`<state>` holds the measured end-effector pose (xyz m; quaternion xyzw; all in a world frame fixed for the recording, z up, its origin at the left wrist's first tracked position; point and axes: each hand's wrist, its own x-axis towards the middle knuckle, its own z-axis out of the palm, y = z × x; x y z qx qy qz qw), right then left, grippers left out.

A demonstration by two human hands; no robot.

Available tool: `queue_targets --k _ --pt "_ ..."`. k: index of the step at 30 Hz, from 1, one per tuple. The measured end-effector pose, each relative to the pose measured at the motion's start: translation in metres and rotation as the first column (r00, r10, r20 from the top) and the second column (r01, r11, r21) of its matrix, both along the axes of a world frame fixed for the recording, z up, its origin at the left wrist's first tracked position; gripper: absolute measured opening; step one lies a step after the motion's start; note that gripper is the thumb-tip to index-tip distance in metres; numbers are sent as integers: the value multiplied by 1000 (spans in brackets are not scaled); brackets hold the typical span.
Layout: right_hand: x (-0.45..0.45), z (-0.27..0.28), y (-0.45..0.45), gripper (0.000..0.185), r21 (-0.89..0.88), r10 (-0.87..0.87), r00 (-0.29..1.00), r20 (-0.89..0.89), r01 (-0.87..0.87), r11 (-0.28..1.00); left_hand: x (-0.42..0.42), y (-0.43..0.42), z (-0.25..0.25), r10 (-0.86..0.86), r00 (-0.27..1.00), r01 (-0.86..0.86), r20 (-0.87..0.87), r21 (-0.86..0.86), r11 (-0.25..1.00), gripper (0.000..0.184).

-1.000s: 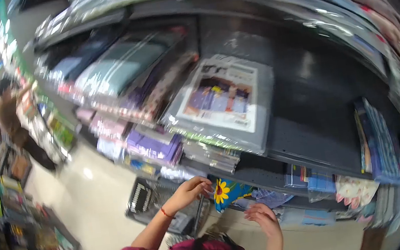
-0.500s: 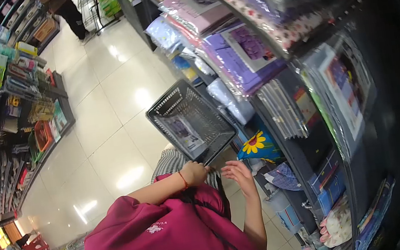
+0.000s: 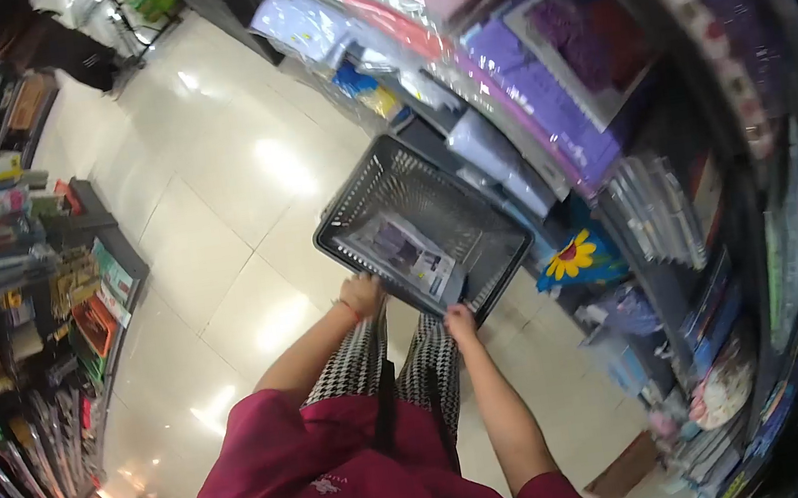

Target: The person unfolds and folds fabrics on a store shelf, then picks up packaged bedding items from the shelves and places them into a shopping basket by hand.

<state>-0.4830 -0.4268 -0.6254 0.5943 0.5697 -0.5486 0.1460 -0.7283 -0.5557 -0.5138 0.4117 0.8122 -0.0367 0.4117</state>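
A dark plastic shopping basket is in front of my body, with a plastic-wrapped package lying in it. My left hand, with a red string at the wrist, is closed at the basket's near left edge. At the near right part of the rim, my right hand is closed on the basket. The fingertips of both hands are small and partly hidden against the rim.
Shelves on the right hold a purple package and a blue cloth with a yellow flower. Another display shelf stands at the left. A person in dark trousers is at the upper left, on the tiled floor.
The view has swung from the shelf down to the basket. My right hand, open and apart before, has closed on the rim. My left hand has moved to the basket's left side.
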Motion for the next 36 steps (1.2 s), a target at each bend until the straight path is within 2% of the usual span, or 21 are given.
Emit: queue_targets --k 1,2,3,5,6,7,10,11,12,14,15,18,19,20,21,24,28,30,32,35,36 --pt "-17 31 3 20 218 112 993 38 -117 969 -10 -4 -27 5 1000 -4 -23 36 999 37" --pt "-8 1 3 24 173 27 1000 10 -28 985 -23 -2 -53 17 999 -14 -48 72 997 39" --pt "-15 4 7 30 162 16 999 46 -23 987 -37 1 -68 31 995 -21 -93 106 994 43" --pt "-23 6 10 42 284 130 979 159 -172 943 -54 1 -83 -18 992 39 -129 165 986 54" --pt "-22 -4 14 45 209 84 977 196 -125 970 -63 3 -92 -62 989 89 -138 203 975 59" --pt "-23 -12 13 46 198 21 976 218 -65 978 -70 5 -99 -117 989 126 -87 99 987 70" --pt "-11 -41 13 50 78 -92 974 206 77 994 -73 5 -119 -208 978 208 -3 27 978 75" --pt "-5 -56 11 52 139 -82 979 185 56 989 -73 5 -125 -240 971 240 -17 11 971 70" --pt "-12 -51 13 51 167 -82 945 316 30 986 -75 8 -128 -266 964 266 23 28 964 66" --pt "-12 -64 16 48 66 -41 936 349 20 998 -80 16 -128 -310 946 304 97 69 950 59" --pt "-12 -63 17 48 91 -135 944 302 113 989 -78 14 -128 -353 936 350 -13 175 920 42" --pt "-22 -51 28 50 156 -297 917 268 262 952 -77 20 -135 -317 946 298 71 202 933 33" --pt "-34 -29 34 50 157 -362 903 234 332 930 -76 21 -132 -313 950 297 25 248 922 30" --pt "-39 -15 38 50 158 -428 882 199 402 902 -75 24 -126 -308 951 299 -19 297 907 28" --pt "-13 -46 38 49 52 -473 873 120 470 881 -75 29 -118 -301 951 304 -66 348 887 26" --pt "2 -36 47 48 48 -522 852 -44 524 850 -75 40 -87 -261 959 278 -107 518 809 22" --pt "11 42 69 15 -334 -677 722 -142 609 719 -79 49 -25 -248 954 298 -170 641 707 15" --pt "27 89 68 8 -536 -806 591 -18 675 507 -81 45 21 -287 935 351 -207 656 668 18" --pt "51 106 53 21 -474 -781 596 -189 641 604 -78 37 73 -311 908 413 -279 712 568 19" --pt "26 197 37 33 -613 -953 292 -87 738 282 -63 16 141 -310 893 443 -325 749 493 21" --pt "25 217 30 33 -638 -967 240 -90 731 241 -59 8 161 -303 888 454 -346 762 462 22"
